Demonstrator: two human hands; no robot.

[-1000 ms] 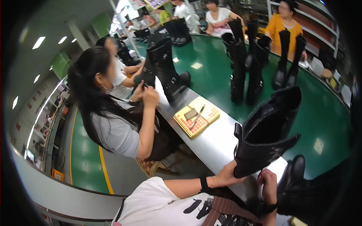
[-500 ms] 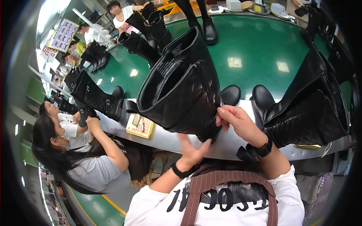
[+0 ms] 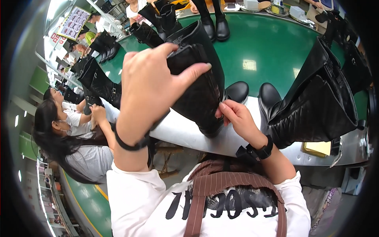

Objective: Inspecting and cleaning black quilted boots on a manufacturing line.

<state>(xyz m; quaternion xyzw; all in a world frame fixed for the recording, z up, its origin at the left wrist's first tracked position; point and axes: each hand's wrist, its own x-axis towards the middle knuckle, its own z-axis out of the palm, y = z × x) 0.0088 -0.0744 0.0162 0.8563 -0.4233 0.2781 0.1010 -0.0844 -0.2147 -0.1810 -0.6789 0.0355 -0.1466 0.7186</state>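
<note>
A tall black boot (image 3: 189,93) stands upright on the metal bench edge in front of me, its toe pointing away to the right. My left hand (image 3: 154,79) is raised across the upper shaft, thumb and fingers spread, the fingertips near the top rim. Whether they touch the leather I cannot tell. Low on the shaft's right side, my right hand (image 3: 235,114) pinches thumb against finger at the end of a long side seam. What lies inside that pinch is too small to make out. To the right leans another black boot (image 3: 312,106), quilted, its shaft gaping open.
Behind the boots runs a green table (image 3: 260,51) with a metal edge (image 3: 185,132). More black boots (image 3: 215,23) stand at the far side and left. A yellow pad (image 3: 318,148) lies at right. On my left a co-worker (image 3: 75,146) handles a boot.
My left hand has risen from below the boot to its upper shaft. The right hand keeps its pinch at the boot's side, slightly lower left in view. The view has shifted a little.
</note>
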